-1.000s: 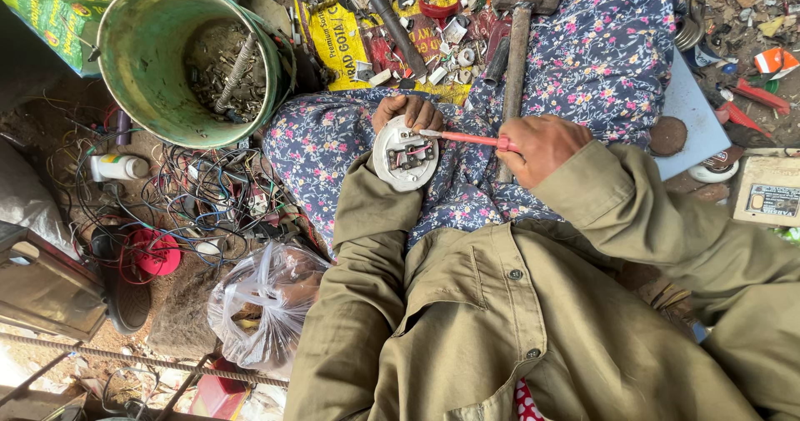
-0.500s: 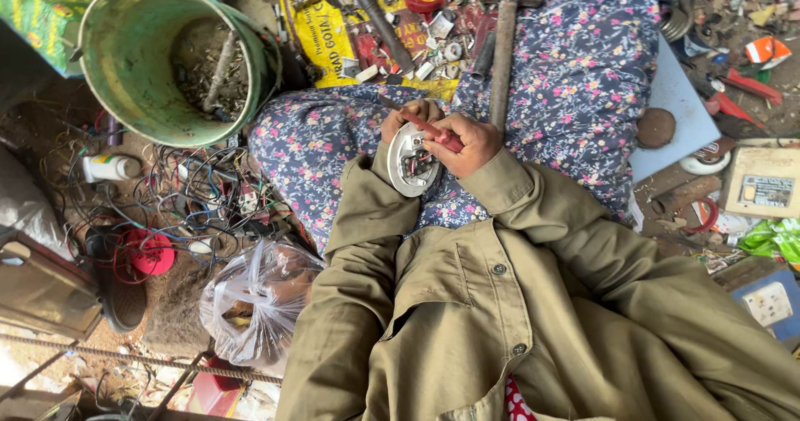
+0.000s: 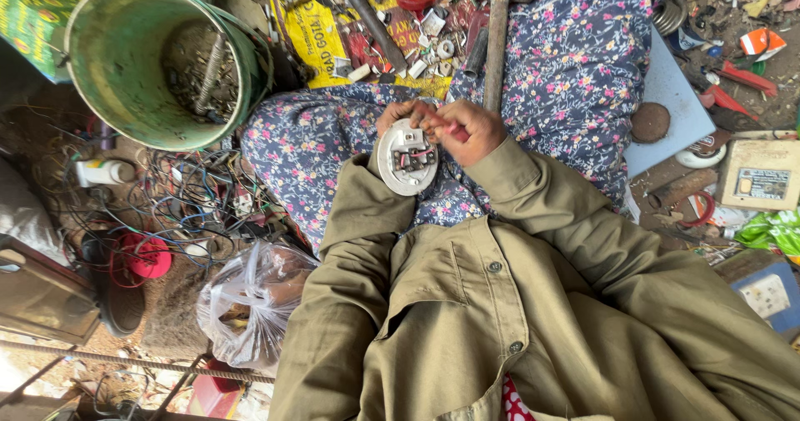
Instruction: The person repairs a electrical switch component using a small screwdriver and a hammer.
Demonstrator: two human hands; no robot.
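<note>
Left hand (image 3: 398,117): centre of frame, closed around the upper edge of a round white electrical fitting (image 3: 406,158), fingers behind it, open back of the fitting facing the camera.
Right hand (image 3: 468,129): just right of the fitting, fingers curled tight on a thin red-handled tool (image 3: 452,129), tip resting at the fitting's top edge.
Fitting: centre of frame, held above a lap covered in blue flowered cloth (image 3: 575,71).
Green bucket (image 3: 125,63): upper left, scrap and a threaded bolt inside.
Tangle of wires (image 3: 179,200): left of centre, on the ground.
Clear plastic bag (image 3: 250,300): lower left of centre, knotted.
Hammer handle (image 3: 495,50): upper centre, lying across the cloth.
Yellow wrapper (image 3: 317,42): top centre, among small scrap parts.
Pale square switch box (image 3: 760,179): right edge.
</note>
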